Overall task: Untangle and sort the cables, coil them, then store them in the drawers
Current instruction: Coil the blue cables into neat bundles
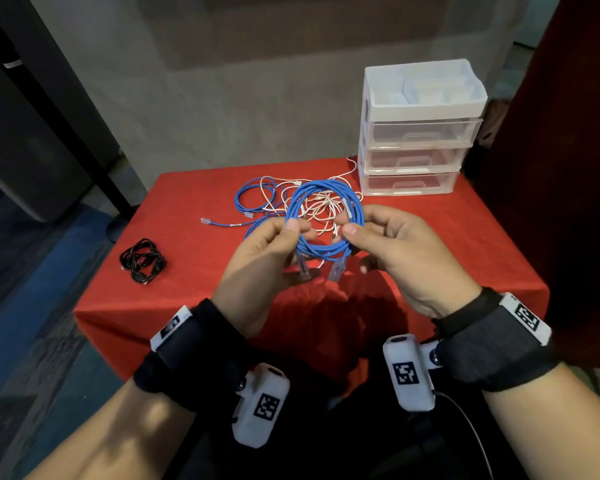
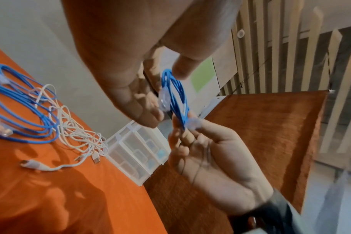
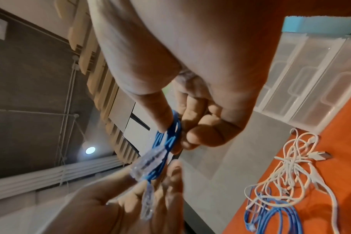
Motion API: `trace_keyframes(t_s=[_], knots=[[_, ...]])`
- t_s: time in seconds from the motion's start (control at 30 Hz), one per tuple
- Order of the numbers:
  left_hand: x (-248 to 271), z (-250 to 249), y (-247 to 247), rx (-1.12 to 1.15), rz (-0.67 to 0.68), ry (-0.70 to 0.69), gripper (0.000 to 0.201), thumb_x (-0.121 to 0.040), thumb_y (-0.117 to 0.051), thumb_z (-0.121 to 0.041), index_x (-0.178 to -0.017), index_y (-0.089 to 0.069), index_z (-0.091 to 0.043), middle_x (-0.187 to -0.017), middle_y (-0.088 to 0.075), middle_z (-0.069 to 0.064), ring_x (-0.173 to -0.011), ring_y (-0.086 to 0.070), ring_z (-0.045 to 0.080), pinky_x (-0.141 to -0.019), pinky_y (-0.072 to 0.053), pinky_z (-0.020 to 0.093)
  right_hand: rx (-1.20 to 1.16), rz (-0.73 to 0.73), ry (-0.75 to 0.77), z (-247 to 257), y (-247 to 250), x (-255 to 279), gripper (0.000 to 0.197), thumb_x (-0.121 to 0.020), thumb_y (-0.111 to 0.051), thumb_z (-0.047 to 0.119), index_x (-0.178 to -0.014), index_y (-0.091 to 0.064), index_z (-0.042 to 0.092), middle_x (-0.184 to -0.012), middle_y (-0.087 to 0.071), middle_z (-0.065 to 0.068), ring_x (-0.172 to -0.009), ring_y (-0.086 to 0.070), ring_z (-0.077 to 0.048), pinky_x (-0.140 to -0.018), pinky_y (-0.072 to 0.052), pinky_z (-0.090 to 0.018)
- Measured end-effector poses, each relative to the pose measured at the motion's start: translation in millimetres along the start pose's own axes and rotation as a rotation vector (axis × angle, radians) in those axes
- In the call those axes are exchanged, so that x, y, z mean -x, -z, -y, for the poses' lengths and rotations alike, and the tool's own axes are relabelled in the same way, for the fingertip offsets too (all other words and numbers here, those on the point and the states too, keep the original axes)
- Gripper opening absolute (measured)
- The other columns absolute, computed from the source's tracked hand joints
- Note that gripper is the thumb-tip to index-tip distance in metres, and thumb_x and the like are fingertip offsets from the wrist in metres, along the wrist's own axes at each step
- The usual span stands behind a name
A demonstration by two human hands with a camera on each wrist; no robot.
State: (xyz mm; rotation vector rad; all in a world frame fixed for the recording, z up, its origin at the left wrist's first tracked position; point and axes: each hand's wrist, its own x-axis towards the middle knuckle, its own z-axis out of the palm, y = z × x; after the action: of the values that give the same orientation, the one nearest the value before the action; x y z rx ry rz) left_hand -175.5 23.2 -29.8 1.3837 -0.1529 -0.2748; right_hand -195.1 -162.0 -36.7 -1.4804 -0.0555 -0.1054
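While I hold it above the red tablecloth (image 1: 194,292), the blue coiled cable (image 1: 326,216) forms a round hoop of several parallel turns, upright between my two hands. My left hand (image 1: 260,271) pinches the left side of the hoop between thumb and forefinger; my right hand (image 1: 395,251) pinches the right side the same way, remaining fingers curled. Both cable ends hang from the bottom of the hoop, each terminated in a clear plastic plug (image 1: 336,270) (network type, as far as the blur allows). In the left wrist view, the turns lie tightly side by side.

Behind the hoop, on the cloth, lie a second blue cable (image 1: 253,199), loosely looped, and a tangle of white cables (image 1: 317,204) overlapping it. A black cable bundle (image 1: 142,259) lies apart at the left of the table. The white drawer unit (image 1: 420,133), three clear drawers pushed in beneath an open top tray, stands at the far right corner.
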Motion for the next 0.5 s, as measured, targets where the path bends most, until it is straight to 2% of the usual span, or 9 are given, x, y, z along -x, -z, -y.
trace_keyframes(t_s=[0.1,0.2,0.27,0.3,0.33,0.4,0.43,0.5], knots=[[-4,0,17,-0.068,0.003,-0.025,0.019,-0.102,-0.053,-0.02,-0.11,-0.066,-0.008,-0.088,-0.07,0.001,-0.077,-0.062,0.013,-0.073,-0.058,0.032,0.004,0.042,-0.056,-8,-2,-3,0.012,-0.096,-0.066,0.01,-0.107,-0.071,0.008,-0.087,-0.066,-0.014,-0.071,-0.054,-0.014,-0.051,-0.041,-0.022],[-11,11,40,-0.099,-0.027,0.021,0.017,-0.101,-0.055,-0.018,-0.108,-0.067,-0.009,-0.089,-0.071,0.003,-0.071,-0.059,0.012,-0.068,-0.057,0.028,0.064,0.125,-0.106,-21,-9,-7,0.015,-0.098,-0.065,0.015,-0.107,-0.069,0.004,-0.082,-0.071,-0.008,-0.07,-0.059,-0.012,-0.054,-0.041,-0.024],[-21,20,64,-0.102,-0.124,0.064,0.015,-0.102,-0.054,-0.018,-0.105,-0.068,-0.012,-0.084,-0.072,0.0,-0.064,-0.06,0.01,-0.065,-0.059,0.026,0.194,0.153,-0.136,-35,-13,-12,0.015,-0.099,-0.063,0.019,-0.107,-0.069,0.007,-0.089,-0.075,-0.011,-0.072,-0.06,-0.011,-0.056,-0.043,-0.025],[-27,24,80,-0.101,-0.182,0.086,0.014,-0.102,-0.055,-0.018,-0.103,-0.068,-0.012,-0.082,-0.072,0.001,-0.063,-0.062,0.011,-0.067,-0.061,0.028,0.263,0.151,-0.144,-44,-13,-14,0.012,-0.099,-0.064,0.02,-0.104,-0.07,0.01,-0.09,-0.075,-0.014,-0.073,-0.06,-0.011,-0.057,-0.043,-0.027],[-35,27,98,-0.096,-0.242,0.105,0.013,-0.102,-0.056,-0.018,-0.101,-0.067,-0.012,-0.082,-0.071,0.003,-0.064,-0.064,0.015,-0.07,-0.062,0.033,0.326,0.146,-0.142,-53,-12,-18,0.011,-0.098,-0.066,0.022,-0.101,-0.071,0.012,-0.085,-0.072,-0.014,-0.073,-0.058,-0.012,-0.059,-0.043,-0.029],[-46,30,136,-0.089,-0.357,0.125,0.009,-0.102,-0.057,-0.018,-0.098,-0.063,-0.013,-0.085,-0.069,0.006,-0.065,-0.066,0.018,-0.072,-0.061,0.035,0.47,0.132,-0.106,-71,-10,-26,0.01,-0.095,-0.069,0.023,-0.093,-0.072,0.014,-0.074,-0.058,-0.004,-0.07,-0.051,-0.012,-0.065,-0.04,-0.031],[-52,31,155,-0.104,-0.419,0.139,0.008,-0.102,-0.058,-0.018,-0.096,-0.062,-0.014,-0.085,-0.067,0.006,-0.065,-0.064,0.018,-0.067,-0.061,0.032,0.553,0.123,-0.08,-78,-10,-31,0.01,-0.094,-0.07,0.023,-0.091,-0.072,0.013,-0.072,-0.054,0.0,-0.068,-0.049,-0.011,-0.067,-0.04,-0.03],[-59,29,187,-0.151,-0.513,0.163,0.012,-0.102,-0.057,-0.019,-0.09,-0.058,-0.017,-0.077,-0.06,0.005,-0.061,-0.058,0.016,-0.054,-0.059,0.025,0.669,0.122,-0.048,-87,-13,-42,0.01,-0.093,-0.071,0.023,-0.089,-0.071,0.013,-0.072,-0.058,0.001,-0.066,-0.051,-0.012,-0.07,-0.043,-0.031]])
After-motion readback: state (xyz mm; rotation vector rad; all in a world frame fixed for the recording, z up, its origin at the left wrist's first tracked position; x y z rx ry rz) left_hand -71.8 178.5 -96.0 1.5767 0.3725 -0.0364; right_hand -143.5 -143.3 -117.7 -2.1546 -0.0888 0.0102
